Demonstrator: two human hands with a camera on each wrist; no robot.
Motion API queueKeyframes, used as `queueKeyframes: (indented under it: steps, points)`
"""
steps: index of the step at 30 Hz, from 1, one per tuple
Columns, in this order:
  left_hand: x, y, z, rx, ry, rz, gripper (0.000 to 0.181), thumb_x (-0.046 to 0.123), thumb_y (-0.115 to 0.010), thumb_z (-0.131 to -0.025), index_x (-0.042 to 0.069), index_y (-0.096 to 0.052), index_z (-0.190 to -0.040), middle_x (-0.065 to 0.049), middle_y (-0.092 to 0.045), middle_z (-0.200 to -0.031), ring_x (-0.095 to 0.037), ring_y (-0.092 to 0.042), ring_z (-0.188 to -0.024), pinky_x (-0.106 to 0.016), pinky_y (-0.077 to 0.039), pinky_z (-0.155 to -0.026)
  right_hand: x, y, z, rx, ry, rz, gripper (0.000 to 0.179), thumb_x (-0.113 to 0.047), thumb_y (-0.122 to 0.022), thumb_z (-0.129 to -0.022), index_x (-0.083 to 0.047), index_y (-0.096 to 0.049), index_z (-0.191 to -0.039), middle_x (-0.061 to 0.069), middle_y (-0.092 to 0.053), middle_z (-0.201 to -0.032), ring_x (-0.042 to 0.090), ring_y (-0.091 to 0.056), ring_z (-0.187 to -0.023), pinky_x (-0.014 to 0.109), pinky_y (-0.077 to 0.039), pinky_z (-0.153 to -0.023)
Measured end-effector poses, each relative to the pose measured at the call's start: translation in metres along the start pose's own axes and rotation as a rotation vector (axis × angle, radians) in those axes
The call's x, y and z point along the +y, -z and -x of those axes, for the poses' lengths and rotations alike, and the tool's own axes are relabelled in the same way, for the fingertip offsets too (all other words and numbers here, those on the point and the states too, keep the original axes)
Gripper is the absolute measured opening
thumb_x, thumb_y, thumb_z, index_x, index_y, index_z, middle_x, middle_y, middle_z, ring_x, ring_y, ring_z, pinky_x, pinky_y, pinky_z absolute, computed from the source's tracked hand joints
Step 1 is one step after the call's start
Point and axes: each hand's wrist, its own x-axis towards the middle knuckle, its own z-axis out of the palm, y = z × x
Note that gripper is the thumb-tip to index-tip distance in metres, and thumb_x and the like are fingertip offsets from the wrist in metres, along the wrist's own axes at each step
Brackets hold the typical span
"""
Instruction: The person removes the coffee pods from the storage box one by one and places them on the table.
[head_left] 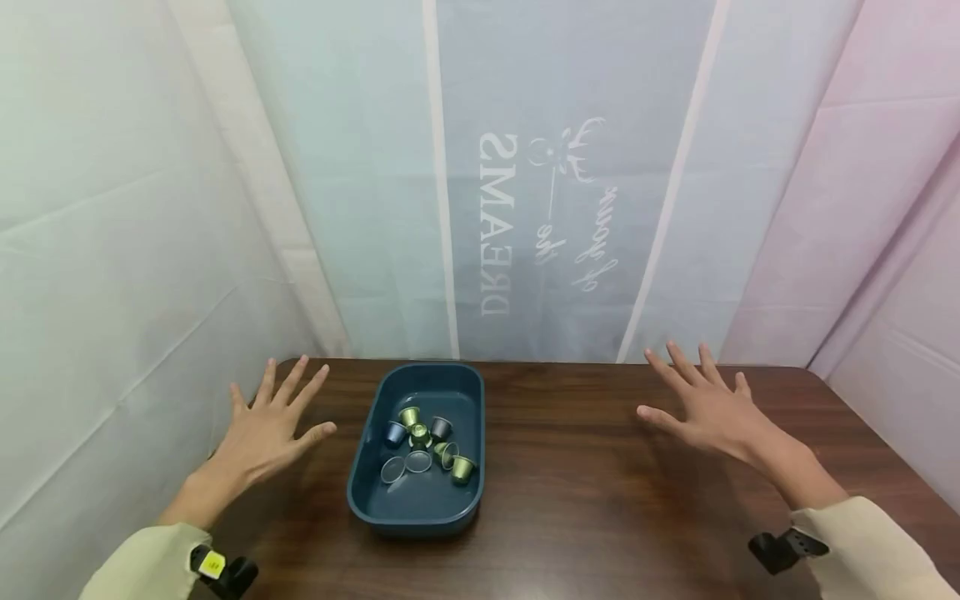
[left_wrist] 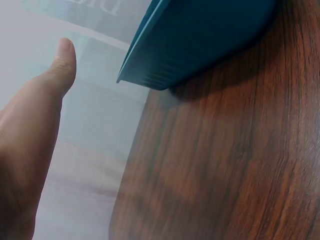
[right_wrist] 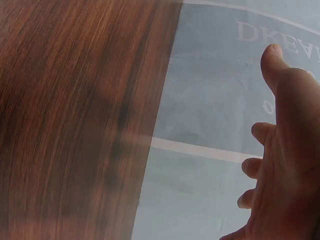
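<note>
A dark blue plastic bin stands left of the middle of the table in the head view. Inside it lie several small coffee capsules, among them a green one, a blue one and a dark grey one, with clear round discs near them. My left hand is spread wide to the left of the bin, holding nothing. Well to the right, my right hand also has its fingers spread and holds nothing. In the left wrist view the bin's side shows beyond my thumb.
The brown wood-grain table reaches back to a pale hanging cloth with mirrored lettering. More cloth hangs at the left and right. Each wrist wears a black strap with a small device.
</note>
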Motion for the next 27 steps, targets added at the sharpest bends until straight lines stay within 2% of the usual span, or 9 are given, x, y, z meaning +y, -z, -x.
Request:
queueKeyframes:
  steps: [7,13,20,24,27]
  points:
    - [0.001,0.001,0.001,0.018,-0.012,-0.006,0.085,0.061,-0.049,-0.091,0.028,-0.004,-0.155,-0.011,-0.005,-0.16,-0.048,0.003,-0.14,-0.081,0.001,-0.091,-0.006,-0.006,0.001,0.01,0.01,-0.027,0.085,-0.064,-0.045,-0.091,-0.028,-0.002,-0.155,0.016,0.002,-0.159,0.051,0.01,-0.137,0.082,-0.003,-0.086]
    - [0.006,-0.001,0.003,0.039,0.001,0.036,0.084,0.06,-0.049,-0.091,0.027,-0.006,-0.155,-0.011,-0.005,-0.16,-0.048,0.002,-0.14,-0.081,-0.001,-0.09,-0.015,-0.009,-0.003,0.043,0.025,-0.043,0.085,-0.065,-0.047,-0.09,-0.027,-0.006,-0.155,0.016,-0.004,-0.159,0.053,0.001,-0.138,0.081,-0.007,-0.089]
    - [0.012,-0.007,0.001,0.044,-0.003,0.066,0.083,0.055,-0.053,-0.091,0.025,-0.009,-0.156,-0.012,-0.006,-0.16,-0.048,0.002,-0.14,-0.08,-0.002,-0.092,-0.029,-0.012,-0.009,0.056,0.045,-0.071,0.084,-0.064,-0.047,-0.09,-0.028,-0.009,-0.155,0.016,-0.008,-0.159,0.052,-0.003,-0.138,0.078,-0.01,-0.093]
    - [0.015,-0.011,0.003,0.053,-0.005,0.087,0.082,0.054,-0.054,-0.092,0.026,-0.01,-0.155,-0.012,-0.006,-0.16,-0.048,-0.001,-0.14,-0.079,-0.007,-0.093,-0.04,-0.016,-0.013,0.073,0.073,-0.087,0.082,-0.063,-0.048,-0.091,-0.027,-0.01,-0.155,0.016,-0.012,-0.158,0.051,-0.007,-0.138,0.076,-0.013,-0.095]
    - [0.018,-0.015,0.006,0.073,-0.008,0.144,0.079,0.052,-0.053,-0.093,0.024,-0.013,-0.155,-0.011,-0.007,-0.16,-0.05,-0.005,-0.139,-0.078,-0.012,-0.093,-0.05,-0.023,-0.017,0.098,0.116,-0.119,0.08,-0.059,-0.05,-0.092,-0.024,-0.015,-0.155,0.015,-0.017,-0.157,0.05,-0.011,-0.138,0.075,-0.018,-0.095]
